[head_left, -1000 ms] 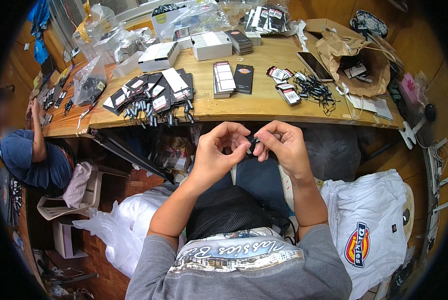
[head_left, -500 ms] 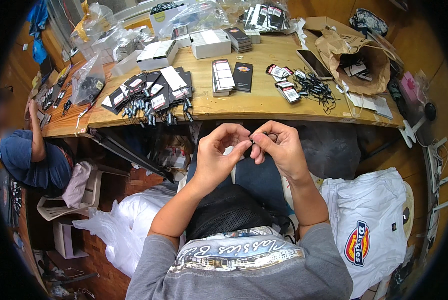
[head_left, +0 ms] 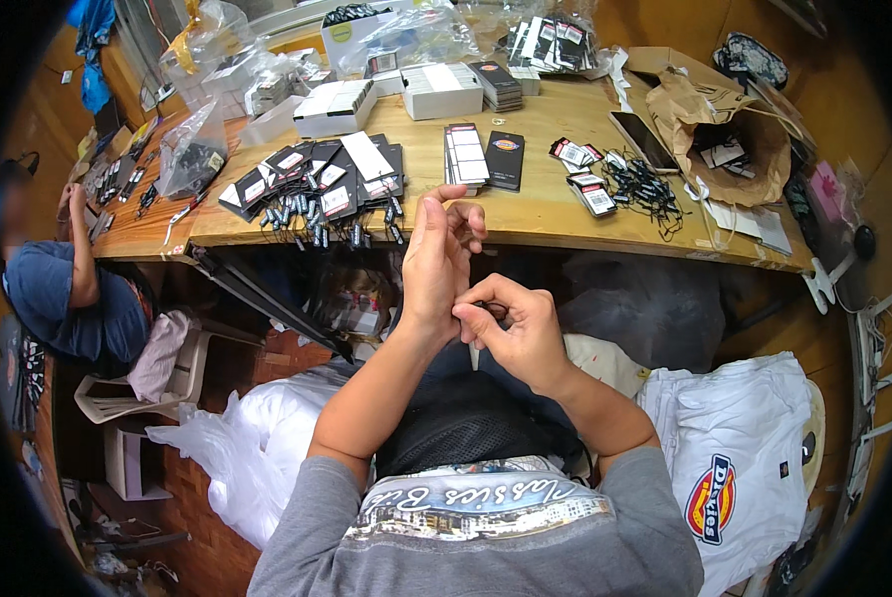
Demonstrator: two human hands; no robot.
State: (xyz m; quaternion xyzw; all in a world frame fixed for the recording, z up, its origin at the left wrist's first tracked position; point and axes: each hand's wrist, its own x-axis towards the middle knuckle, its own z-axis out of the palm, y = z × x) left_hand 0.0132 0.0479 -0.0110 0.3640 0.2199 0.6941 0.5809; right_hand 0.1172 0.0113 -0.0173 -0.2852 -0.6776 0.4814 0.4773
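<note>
Just in front of the table edge, my left hand (head_left: 434, 264) is raised with its thumb and fingers up and loosely curved apart; nothing shows between them. My right hand (head_left: 521, 333) is closed in a pinch beside the left wrist, and a thin black cord (head_left: 493, 307) loops from its fingers. Beyond the hands lie a stack of white-faced hang tags (head_left: 465, 157) and a black hang tag (head_left: 506, 161). To their left is a fanned pile of black tags with cords (head_left: 332, 179). Small stacked tags (head_left: 591, 195) sit by a tangle of black cords (head_left: 643, 189) on the right.
White boxes of tags (head_left: 441, 92) stand along the back of the wooden table (head_left: 436, 224). A phone (head_left: 643, 141) and an open paper bag (head_left: 717, 129) are at the right. Folded white shirts (head_left: 730, 438) lie beside me. Another person (head_left: 68, 289) sits at the left.
My hands, pinched together before, have come apart: the left has risen and opened, while the right has dropped toward the left wrist with the cord. The view has shifted slightly.
</note>
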